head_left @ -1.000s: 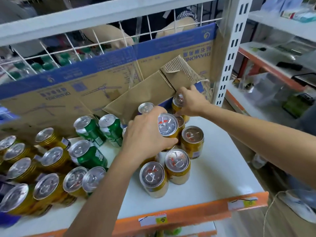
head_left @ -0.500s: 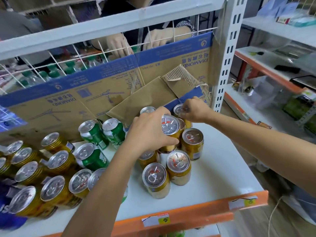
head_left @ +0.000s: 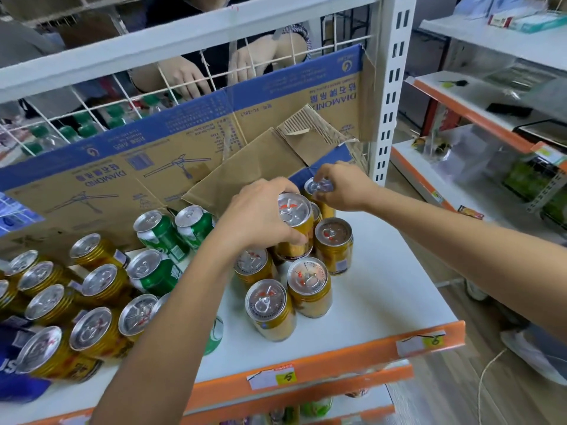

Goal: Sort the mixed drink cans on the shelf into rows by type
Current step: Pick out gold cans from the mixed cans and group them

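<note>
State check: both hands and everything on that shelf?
left hand, gripping the raised gold can
raised gold can, upright, sealed, top above its neighbours
right hand, pinching the top of the back gold can
back gold can, upright, base hidden
front gold cans, upright, sealed, untouched
green cans, upright, sealed
ribbed gold cans, upright, sealed, grouped left
cardboard box, print upside down, flap torn

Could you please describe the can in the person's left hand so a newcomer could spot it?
On the white shelf with the orange front edge, find the gold cans clustered at the right. The held can is in their middle, its top higher than those beside it, the left hand curled round its side.
</note>
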`<action>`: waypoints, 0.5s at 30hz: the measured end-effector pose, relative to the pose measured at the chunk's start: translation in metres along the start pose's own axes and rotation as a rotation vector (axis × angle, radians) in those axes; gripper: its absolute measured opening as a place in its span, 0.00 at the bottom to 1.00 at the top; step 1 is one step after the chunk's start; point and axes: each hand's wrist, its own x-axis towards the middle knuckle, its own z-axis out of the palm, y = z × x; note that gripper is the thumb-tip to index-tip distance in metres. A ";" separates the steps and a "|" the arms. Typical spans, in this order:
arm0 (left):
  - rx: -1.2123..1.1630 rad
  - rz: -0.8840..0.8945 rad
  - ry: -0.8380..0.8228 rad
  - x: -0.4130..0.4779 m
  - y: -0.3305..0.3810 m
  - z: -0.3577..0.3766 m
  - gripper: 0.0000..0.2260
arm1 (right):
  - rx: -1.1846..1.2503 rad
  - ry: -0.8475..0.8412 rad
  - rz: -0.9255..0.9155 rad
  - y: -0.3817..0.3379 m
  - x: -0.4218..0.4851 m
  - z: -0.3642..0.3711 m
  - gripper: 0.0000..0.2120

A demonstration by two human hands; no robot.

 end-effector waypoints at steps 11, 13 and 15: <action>0.221 0.019 -0.061 0.008 -0.013 0.041 0.35 | 0.002 0.029 -0.157 -0.021 -0.026 -0.017 0.17; 0.220 0.017 -0.064 0.009 -0.015 0.045 0.36 | 0.005 0.037 -0.184 -0.023 -0.029 -0.018 0.17; 0.217 0.025 -0.071 0.008 -0.015 0.045 0.34 | 0.010 0.037 -0.201 -0.026 -0.032 -0.019 0.16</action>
